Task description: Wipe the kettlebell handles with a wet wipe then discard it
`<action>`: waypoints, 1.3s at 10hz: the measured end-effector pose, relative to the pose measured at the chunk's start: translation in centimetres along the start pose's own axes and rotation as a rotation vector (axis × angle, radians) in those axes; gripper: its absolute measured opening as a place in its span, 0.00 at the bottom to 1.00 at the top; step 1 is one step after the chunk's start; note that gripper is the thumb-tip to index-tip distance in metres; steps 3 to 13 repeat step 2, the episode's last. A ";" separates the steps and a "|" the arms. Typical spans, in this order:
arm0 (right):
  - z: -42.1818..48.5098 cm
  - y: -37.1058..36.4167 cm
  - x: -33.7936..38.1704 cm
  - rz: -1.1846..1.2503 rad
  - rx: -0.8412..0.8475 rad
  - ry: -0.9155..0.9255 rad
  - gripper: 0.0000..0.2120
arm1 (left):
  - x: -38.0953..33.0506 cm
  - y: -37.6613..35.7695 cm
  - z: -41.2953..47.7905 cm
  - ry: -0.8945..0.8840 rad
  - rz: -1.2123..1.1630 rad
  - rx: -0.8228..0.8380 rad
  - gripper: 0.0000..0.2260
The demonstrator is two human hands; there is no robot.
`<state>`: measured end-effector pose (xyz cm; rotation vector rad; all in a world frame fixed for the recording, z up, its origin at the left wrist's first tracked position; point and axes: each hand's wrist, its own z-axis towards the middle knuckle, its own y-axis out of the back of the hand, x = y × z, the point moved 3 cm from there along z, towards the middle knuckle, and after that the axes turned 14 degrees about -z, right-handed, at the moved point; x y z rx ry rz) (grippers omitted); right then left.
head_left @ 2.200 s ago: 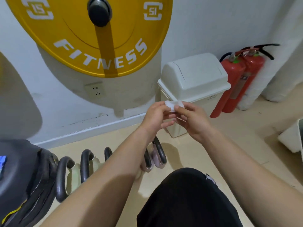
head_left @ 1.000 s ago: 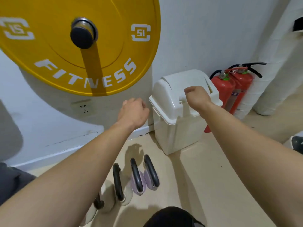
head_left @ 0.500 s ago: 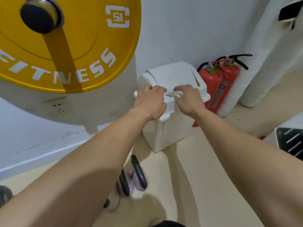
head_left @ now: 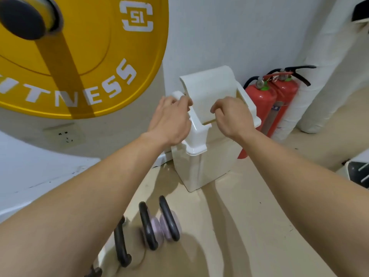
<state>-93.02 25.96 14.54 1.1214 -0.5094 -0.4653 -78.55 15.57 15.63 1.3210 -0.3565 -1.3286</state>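
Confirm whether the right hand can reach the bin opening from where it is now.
Probably yes. The swing flap is tipped, leaving a gap at its near edge right by the curled fingers of the right hand. The left hand grips the lid frame to the side, clear of it.

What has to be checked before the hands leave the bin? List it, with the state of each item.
1. Swing flap tilted open: ok, a gap shows along its lower edge.
2. Wet wipe inside the bin: cannot tell. No wipe is in view, and the curled fingers of the right hand could hide it.
3. Lid steadied: ok, the left hand grips its left shoulder.
4. Bin upright on the floor: ok.
5. Kettlebells clear of the bin: ok, they stand apart from it, nearer the person.
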 end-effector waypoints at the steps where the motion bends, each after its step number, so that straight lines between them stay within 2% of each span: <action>1: -2.1 2.1 3.3 0.076 0.064 0.060 0.18 | 1.7 3.4 -3.8 0.107 0.049 0.026 0.19; 2: -3.9 4.2 7.9 0.050 0.170 0.140 0.18 | 3.8 7.4 -7.8 0.226 0.155 0.103 0.20; 13: -3.9 4.2 7.9 0.050 0.170 0.140 0.18 | 3.8 7.4 -7.8 0.226 0.155 0.103 0.20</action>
